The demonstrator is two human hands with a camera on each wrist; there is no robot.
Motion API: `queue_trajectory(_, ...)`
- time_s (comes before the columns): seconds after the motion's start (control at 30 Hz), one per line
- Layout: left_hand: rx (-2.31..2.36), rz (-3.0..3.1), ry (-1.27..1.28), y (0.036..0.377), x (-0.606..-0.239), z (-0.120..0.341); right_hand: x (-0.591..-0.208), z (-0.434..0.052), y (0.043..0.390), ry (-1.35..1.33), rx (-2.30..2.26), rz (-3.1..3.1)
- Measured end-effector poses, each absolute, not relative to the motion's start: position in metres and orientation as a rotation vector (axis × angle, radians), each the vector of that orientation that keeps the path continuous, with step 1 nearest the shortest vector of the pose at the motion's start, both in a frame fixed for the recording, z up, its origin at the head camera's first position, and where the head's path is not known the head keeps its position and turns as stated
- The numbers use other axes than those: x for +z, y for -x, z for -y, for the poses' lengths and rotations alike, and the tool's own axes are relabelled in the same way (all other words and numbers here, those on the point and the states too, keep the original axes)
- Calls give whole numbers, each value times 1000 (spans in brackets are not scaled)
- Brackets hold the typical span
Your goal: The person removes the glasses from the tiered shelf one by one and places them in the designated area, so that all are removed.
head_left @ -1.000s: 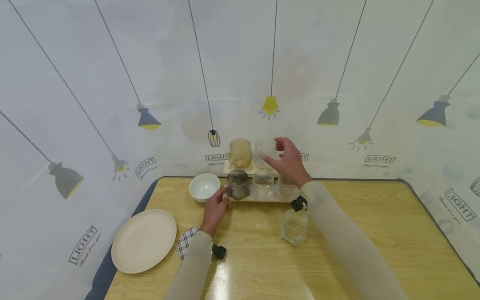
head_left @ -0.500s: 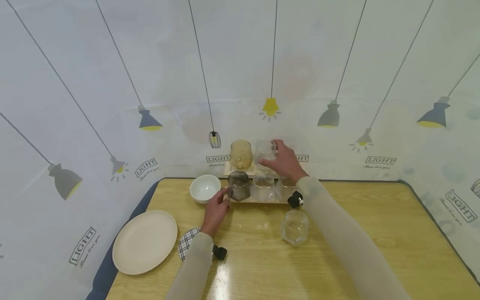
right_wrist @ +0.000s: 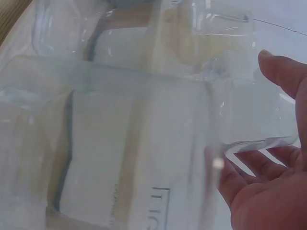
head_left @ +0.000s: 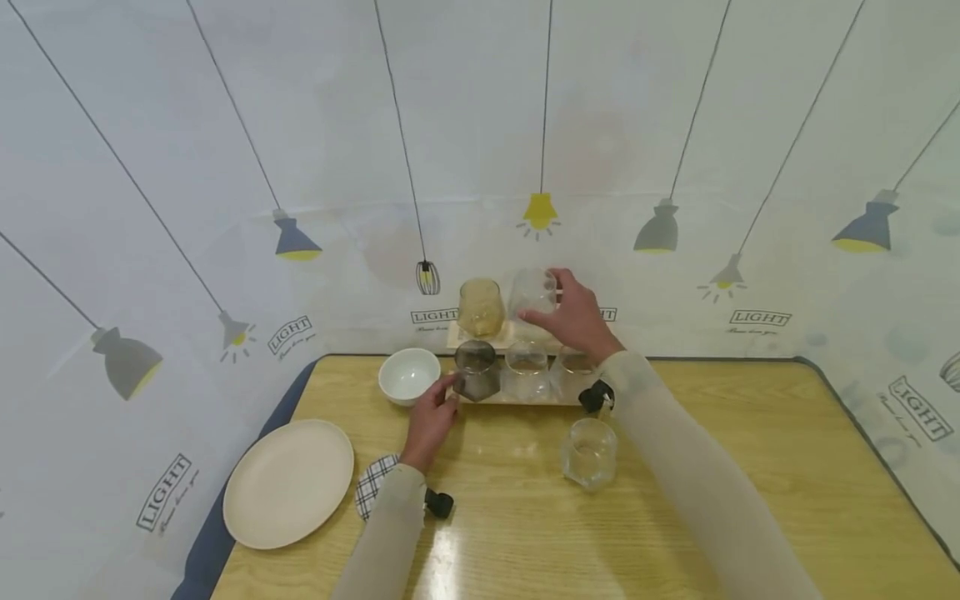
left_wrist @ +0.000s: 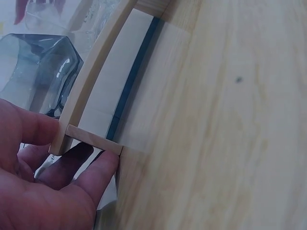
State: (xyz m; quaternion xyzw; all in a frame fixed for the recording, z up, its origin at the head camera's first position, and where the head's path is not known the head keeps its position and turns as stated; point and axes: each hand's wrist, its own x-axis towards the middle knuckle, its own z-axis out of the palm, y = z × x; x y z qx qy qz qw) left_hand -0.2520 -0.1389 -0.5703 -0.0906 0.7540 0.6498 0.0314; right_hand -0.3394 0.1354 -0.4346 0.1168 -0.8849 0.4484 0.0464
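Table point(head_left: 712, 467) held everything, wall sheet behind it. Plate point(head_left: 288, 482) lay at my left, well apart from the rack point(head_left: 517, 398); bowl point(head_left: 408, 374) stood just beside the rack's left end, and a loose glass point(head_left: 589, 451) stood in front of the rack, apart from it.

The rack had 2 tiers: 3 glasses on the lower one, an amber glass point(head_left: 481, 307) and a clear glass point(head_left: 533, 292) above.

My right hand point(head_left: 576, 318) had its fingers and thumb curled round the clear glass. Against 1.0 s ago, when the fingers were spread and only near it, they had clamped on; against 0.5 s ago the glass sat slightly higher and looked tilted, so I judged it coming off the upper tier. In the right wrist view a fingertip point(right_wrist: 280, 69) pressed the glass wall point(right_wrist: 240, 96).

My left hand point(head_left: 431, 417) had not moved: fingers point(left_wrist: 96, 172) relaxed and straight, touching the rack's wooden corner point(left_wrist: 91, 139) beside the dark glass point(left_wrist: 36, 72), bracing it.
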Motion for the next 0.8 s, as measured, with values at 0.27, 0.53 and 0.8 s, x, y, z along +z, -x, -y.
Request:
queue_trajectory(0.27, 1977, -2340, 287, 253, -571, 138, -408, -148, 315, -388, 1404, 2603)
queue_trajectory(0.53, 2004, -2332, 313, 254, -568, 137, -388, -163, 288, -486, 1357, 2550)
queue_trajectory(0.8, 2014, -2349, 282, 250, -569, 134, -391, -190, 247, -478, 1299, 2575)
